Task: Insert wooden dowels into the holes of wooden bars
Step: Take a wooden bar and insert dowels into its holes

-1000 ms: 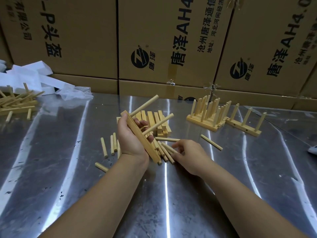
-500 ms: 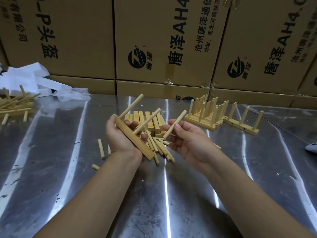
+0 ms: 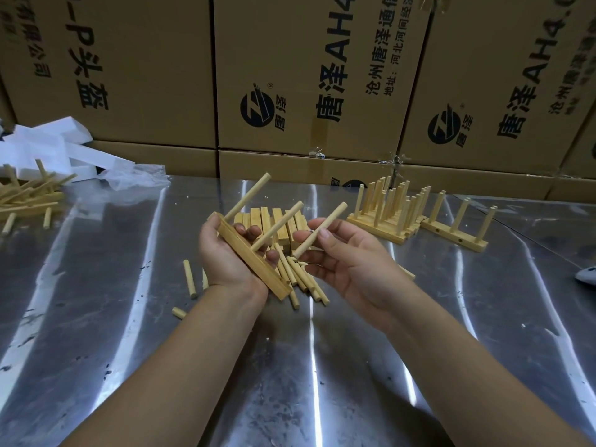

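We see a pale bar (image 3: 254,262) tilted in our left grip (image 3: 232,253), two dowels (image 3: 248,201) standing out of it. Our right grip (image 3: 348,256) pinches a third dowel (image 3: 322,229) just beside. Beneath, loose dowels (image 3: 303,282) and spare bars (image 3: 267,217) lie on the worktop (image 3: 290,366); filled bars (image 3: 387,214) stand to the right.

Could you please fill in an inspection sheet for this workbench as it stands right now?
Surface: metal table, reflective, scuffed.
Job's things: held bar with two dowels standing in it; loose dowels and spare bars beneath; finished bars at right.
Clutter: white foam and plastic wrap far left, beside another wooden pile.
Hands: left hand grips the bar; right hand pinches a single dowel.
Cables: nothing seen.
Surroundings: printed cardboard boxes stacked behind.
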